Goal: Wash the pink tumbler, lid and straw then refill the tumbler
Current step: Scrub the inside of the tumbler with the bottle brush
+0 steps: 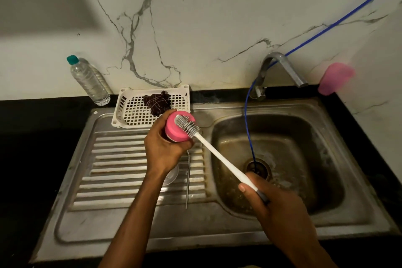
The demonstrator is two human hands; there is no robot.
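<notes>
- One clear water bottle (88, 80) with a teal cap stands far left on the dark counter, against the marble wall.
- One white slotted basket (130, 111) sits at the back of the sink's drainboard (117, 165) and holds one dark cloth (156, 102).
- The left hand (165, 148) grips the one pink tumbler (174, 131) from below and the side, fingers curled around its body. It holds the tumbler above the drainboard, just in front of the basket, with a flat pink end facing up.
- One clear round piece (173, 175) lies on the drainboard, partly hidden by the left wrist. Whether it is the lid I cannot tell.
- One metal straw (187, 189) lies along the drainboard ridges, just right of that wrist, touched by neither hand.
- One white brush (217, 154) slants across, its bristle head pressed on the tumbler's pink end.
- The right hand (272, 200) is clenched on the brush handle's low end, over the basin (304, 137).
- One blue hose (247, 115) drops to the drain, and one tap (280, 65) stands behind the basin.
</notes>
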